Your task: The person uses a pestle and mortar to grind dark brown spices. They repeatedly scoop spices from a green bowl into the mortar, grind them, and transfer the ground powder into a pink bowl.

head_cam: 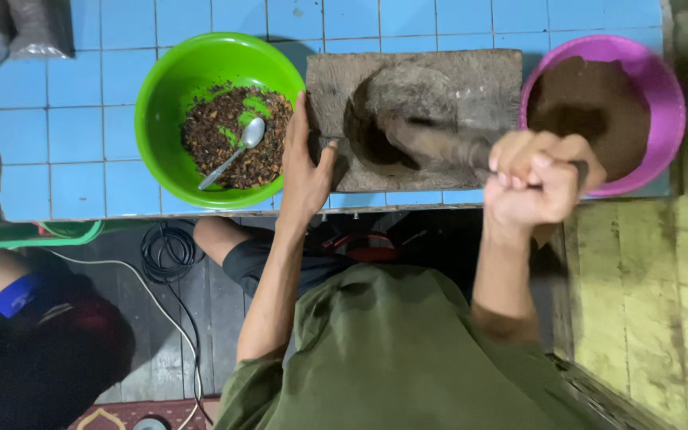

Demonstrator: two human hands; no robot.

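grey stone mortar (471, 84) on tiles; pestle (431, 143) tilted inside.

An olive-green shirt (392, 350) of soft, creased cloth is worn, and it is seen from above with folds running across the chest. The sleeves are cut short or pushed up, so that both forearms are left bare from near the elbow down, and no watch, ring or glove is seen on the left hand (304, 171) or the right hand (537, 181). Dark shorts (260, 263) are worn below, with a bare knee showing beyond the hem.
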